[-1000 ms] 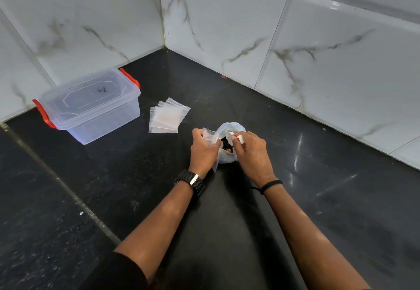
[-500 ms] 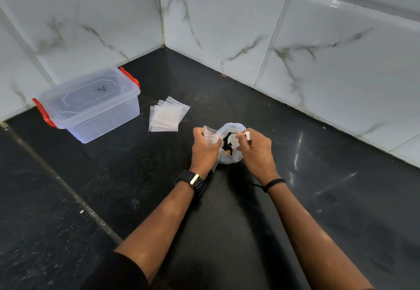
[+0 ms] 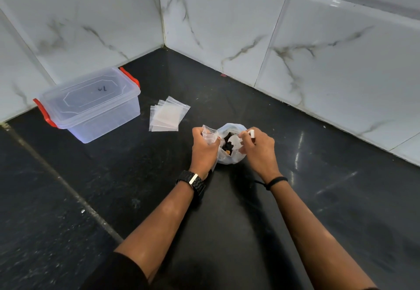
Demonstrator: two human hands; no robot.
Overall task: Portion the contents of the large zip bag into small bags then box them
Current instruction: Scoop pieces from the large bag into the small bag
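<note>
the right hand (image 3: 258, 147) pinches a white scoop (image 3: 236, 142) by its handle, bowl dipped in the mouth of the large zip bag (image 3: 231, 156) standing near centre. the left hand (image 3: 203, 146) grips a small bag (image 3: 210, 133) just left of it, touching. best to hold that small mouth wide and level at the rim, then lift modest scoops across. spare bags (image 3: 167, 117) and the lidded box (image 3: 91, 103) wait far left.

We are seeing clear glossy plastic: box (image 3: 91, 107), small bags (image 3: 168, 117) | floor (image 3: 250, 221) showing polished black stone | walls (image 3: 318, 51) gleaming as glossy marble-look tile.
</note>
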